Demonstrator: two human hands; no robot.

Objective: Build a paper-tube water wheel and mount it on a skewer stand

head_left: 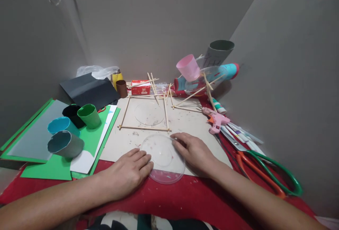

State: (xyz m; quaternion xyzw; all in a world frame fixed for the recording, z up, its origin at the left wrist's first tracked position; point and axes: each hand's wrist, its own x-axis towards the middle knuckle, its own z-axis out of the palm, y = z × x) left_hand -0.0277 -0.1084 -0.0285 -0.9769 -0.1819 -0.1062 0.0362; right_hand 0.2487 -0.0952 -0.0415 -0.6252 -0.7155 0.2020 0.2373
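Observation:
A clear round plastic lid (163, 159) lies on the near edge of a beige cardboard sheet (190, 120). My left hand (129, 173) rests flat at the lid's left rim, fingers stretched out and touching it. My right hand (192, 149) lies flat on the lid's right rim, fingers spread over its top edge. Neither hand grips anything. Just beyond the lid is a square frame of thin wooden sticks (144, 113) with a second clear disc (149, 113) inside it.
Green and grey paper sheets (31, 138) with paper tubes (65, 143) and a green cup (89, 116) lie left. A pink glue gun (216, 121), orange and green scissors (265, 170), a pink cup (188, 67) and a bottle on sticks are right. Walls close in behind.

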